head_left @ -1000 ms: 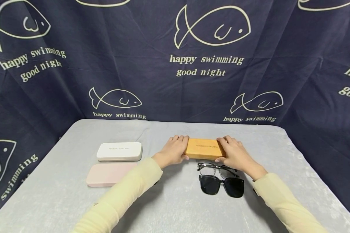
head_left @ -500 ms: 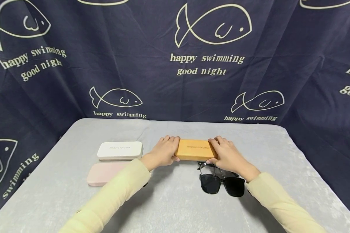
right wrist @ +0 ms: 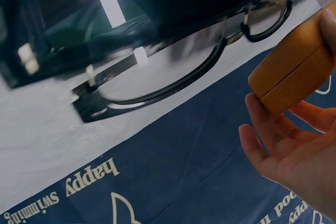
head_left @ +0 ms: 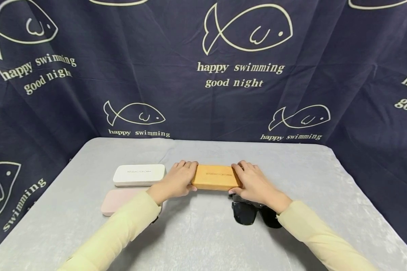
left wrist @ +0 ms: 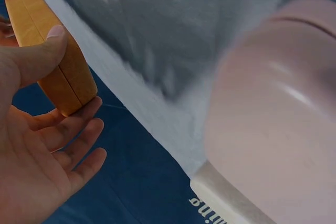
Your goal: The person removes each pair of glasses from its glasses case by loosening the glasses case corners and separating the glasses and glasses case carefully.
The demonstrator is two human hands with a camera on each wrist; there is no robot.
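Observation:
An orange glasses case (head_left: 217, 177) with printed lettering on its lid is held at both ends, near the middle of the table. My left hand (head_left: 177, 180) grips its left end, thumb on the near side and fingers over the far edge. At the right end my right hand (head_left: 254, 184) grips it the same way. The left wrist view shows the case (left wrist: 58, 56) with its seam closed, thumb against one long side. Just below my right hand lie black sunglasses (head_left: 244, 213); clear-lens eyeglasses (right wrist: 173, 90) beside them are mostly hidden by that hand in the head view.
To the left, a white glasses case (head_left: 139, 175) lies behind a pink glasses case (head_left: 120, 201), partly covered by my left sleeve. A pale grey cloth (head_left: 203, 241) covers the table. A dark blue fish-print curtain (head_left: 210, 113) hangs around its back and sides.
Both hands have moved left together with the orange glasses case, and slightly toward me. My right hand now covers much of the clear eyeglasses. The white and pink cases stay put.

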